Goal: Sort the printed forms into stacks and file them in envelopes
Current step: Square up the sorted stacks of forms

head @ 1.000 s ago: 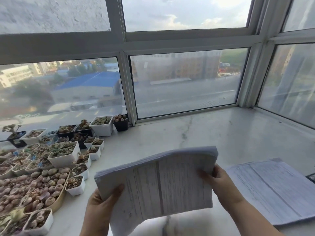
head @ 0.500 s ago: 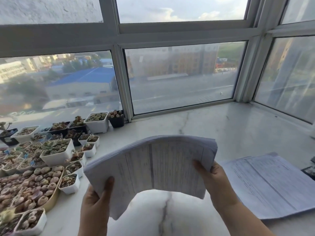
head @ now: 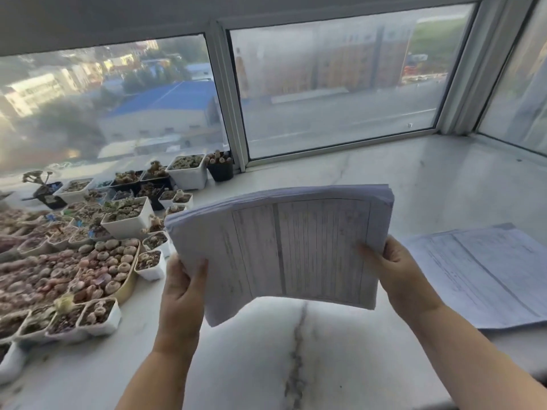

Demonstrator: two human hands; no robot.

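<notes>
Stack (head: 296,247) raised slightly since earlier, off the sill (head: 384,179). Left hand (head: 182,291) and right hand (head: 399,273) clamp its side edges; more forms (head: 485,273) lie right.

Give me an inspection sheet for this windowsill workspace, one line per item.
Surface: white marble sill, dark vein down the middle.
Job's things: thick stack of printed forms held up and bowed; second pile of forms lying flat at right; no envelopes seen.
Clutter: succulent pots crowding the left side.
Hands: left hand and right hand grip the stack's side edges.
Cables: nothing seen.
Surroundings: corner window, buildings outside.
</notes>
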